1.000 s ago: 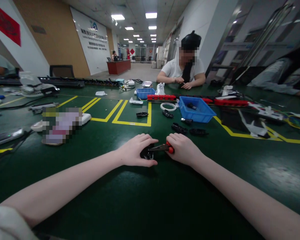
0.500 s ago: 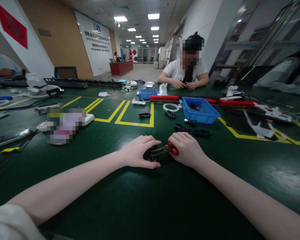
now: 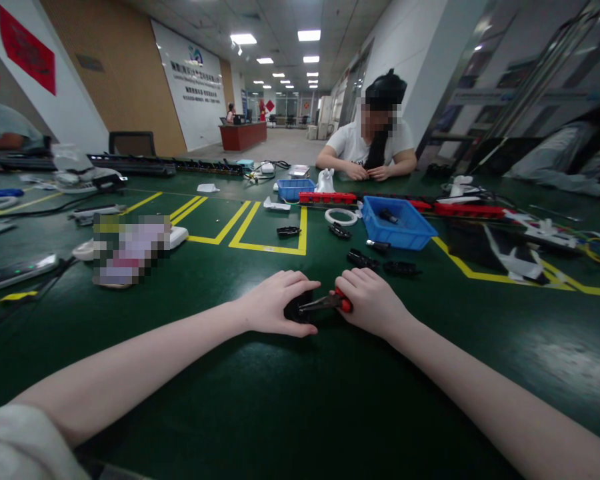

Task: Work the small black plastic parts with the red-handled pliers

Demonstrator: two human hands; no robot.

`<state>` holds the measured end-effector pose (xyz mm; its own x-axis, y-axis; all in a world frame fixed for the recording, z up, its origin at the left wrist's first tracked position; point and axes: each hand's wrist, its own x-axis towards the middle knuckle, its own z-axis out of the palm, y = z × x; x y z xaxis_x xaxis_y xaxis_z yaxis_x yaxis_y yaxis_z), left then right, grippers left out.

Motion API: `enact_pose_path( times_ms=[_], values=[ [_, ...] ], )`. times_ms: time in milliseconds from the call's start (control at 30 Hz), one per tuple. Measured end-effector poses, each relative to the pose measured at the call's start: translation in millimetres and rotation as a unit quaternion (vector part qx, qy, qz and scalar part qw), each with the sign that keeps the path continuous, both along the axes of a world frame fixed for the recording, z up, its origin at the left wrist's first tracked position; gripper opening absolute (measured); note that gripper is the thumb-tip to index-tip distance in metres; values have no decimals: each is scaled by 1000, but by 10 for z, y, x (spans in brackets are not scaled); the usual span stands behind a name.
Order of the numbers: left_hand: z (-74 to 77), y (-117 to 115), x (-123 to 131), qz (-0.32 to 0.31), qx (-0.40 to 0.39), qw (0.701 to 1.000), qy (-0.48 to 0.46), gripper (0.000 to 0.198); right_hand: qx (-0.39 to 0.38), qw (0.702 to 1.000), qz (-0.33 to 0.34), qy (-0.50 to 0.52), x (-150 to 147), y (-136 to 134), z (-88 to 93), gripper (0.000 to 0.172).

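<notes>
My left hand (image 3: 275, 303) is closed around a small black part (image 3: 295, 307), with the thumb below and the fingers above it. Most of that part is hidden by the hand. In my right hand (image 3: 373, 300) is a pair of long-nose pliers (image 3: 325, 303) with red handles. The pliers point left, and their tips reach the black part; whether they grip it I cannot tell. Beyond my right hand lie black pieces: one (image 3: 363, 259) close to my knuckles and another (image 3: 403, 268) to its right.
A blue bin (image 3: 400, 233) holding a dark piece stands behind my right hand, beside a white ring (image 3: 341, 217). More black pieces lie near the yellow tape (image 3: 267, 250). A phone (image 3: 135, 253) lies at left. A co-worker (image 3: 375, 143) sits across the table.
The jaws of the pliers look closer together than before. Both hands stay in nearly the same place on the black part and pliers, while the view has shifted slightly.
</notes>
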<state>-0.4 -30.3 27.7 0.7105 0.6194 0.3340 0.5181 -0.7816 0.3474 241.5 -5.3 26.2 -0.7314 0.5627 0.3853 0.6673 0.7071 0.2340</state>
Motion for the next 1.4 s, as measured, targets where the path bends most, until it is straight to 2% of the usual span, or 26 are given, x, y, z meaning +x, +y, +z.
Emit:
enact_pose_path(
  times_ms=[267, 433, 1000, 1267, 1400],
  values=[
    [-16, 14, -5, 12, -29, 1000, -2, 69, -8, 1000, -8, 8, 2, 5, -14, 1],
    [11, -4, 1, 16, -17, 1000, -9, 68, -9, 999, -25, 23, 14, 5, -13, 9],
    [-4, 8, -1, 29, -63, 997, -33, 60, -30, 999, -19, 17, 11, 1, 8, 4],
    [-9, -8, -12, 15, -20, 999, -37, 73, -40, 999, -30, 14, 13, 2, 4, 4],
    [-24, 13, -30, -2, -29, 999, -37, 79, -47, 998, -33, 14, 21, -2, 11, 4]
  ],
)
